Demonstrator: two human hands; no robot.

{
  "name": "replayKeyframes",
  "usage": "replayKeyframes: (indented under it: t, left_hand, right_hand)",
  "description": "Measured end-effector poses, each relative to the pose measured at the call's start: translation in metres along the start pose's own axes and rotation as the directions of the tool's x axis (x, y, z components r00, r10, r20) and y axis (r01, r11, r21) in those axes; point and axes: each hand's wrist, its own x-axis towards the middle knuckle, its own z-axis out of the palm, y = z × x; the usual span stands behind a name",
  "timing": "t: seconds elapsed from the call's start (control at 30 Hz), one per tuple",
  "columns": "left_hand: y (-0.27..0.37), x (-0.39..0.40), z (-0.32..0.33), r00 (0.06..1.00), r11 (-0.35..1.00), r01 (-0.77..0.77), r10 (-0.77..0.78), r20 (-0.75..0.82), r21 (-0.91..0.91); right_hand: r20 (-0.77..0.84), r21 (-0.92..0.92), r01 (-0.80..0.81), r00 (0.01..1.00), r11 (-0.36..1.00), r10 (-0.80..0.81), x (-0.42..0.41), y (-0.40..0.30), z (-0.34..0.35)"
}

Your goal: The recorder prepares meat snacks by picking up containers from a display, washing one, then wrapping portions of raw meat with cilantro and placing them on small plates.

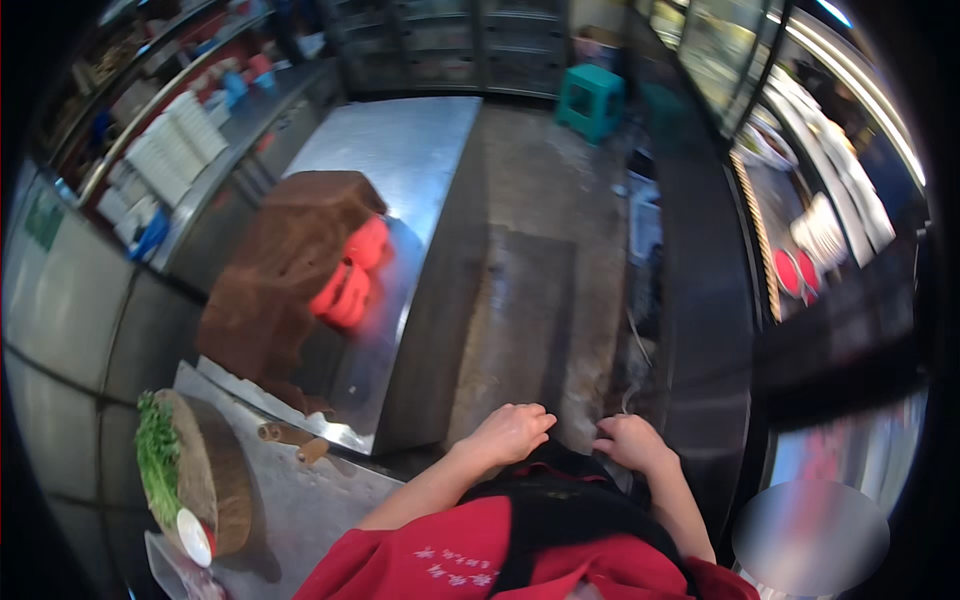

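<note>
My left hand (516,433) is in front of my waist, its fingers curled and nothing plainly seen in them. My right hand (628,442) is a little to its right, near the black apron (577,499), with its fingers bent; whether it holds anything is hidden. At the lower left, a bunch of leafy green herbs (157,450) lies on a round wooden chopping block (196,457), and a small white bowl with a red outside (195,537) is at the block's near edge. Wooden handles (289,437) lie on the metal counter (307,502) beside the block.
A brown cloth (285,262) and red objects (349,292) lie on the steel table (420,142) to the left. Stacked white containers (180,142) stand farther left. A green plastic stool (591,101) stands ahead on the floor. A dark counter edge (705,300) runs along the right.
</note>
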Motion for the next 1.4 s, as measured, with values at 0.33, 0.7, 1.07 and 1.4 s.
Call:
replayKeyframes:
  t: [0.33, 0.7, 1.07, 1.4]
  left_hand:
    - [-0.079, 0.07, -0.108, 0.838, 0.907, 0.42, -0.399, -0.371, -0.027]
    - [-0.251, 0.205, -0.175, 0.826, 0.906, 0.414, -0.416, -0.381, -0.091]
    - [-0.35, 0.449, -0.296, 0.962, 0.978, 0.158, -0.122, -0.246, 0.134]
    - [-0.346, 0.325, -0.365, 0.178, 0.109, 0.984, -0.549, -0.816, 0.142]
  right_hand:
    - [0.089, -0.208, 0.38, 0.925, 0.901, -0.37, 0.214, 0.029, -0.137]
    - [0.264, -0.243, 0.333, 0.926, 0.911, -0.268, 0.426, 0.037, -0.224]
    - [0.194, 0.08, -0.003, 0.981, 0.997, -0.012, 0.515, 0.165, -0.302]
    - [0.339, 0.038, 0.471, 0.823, 0.881, -0.455, 0.7, 0.151, -0.411]
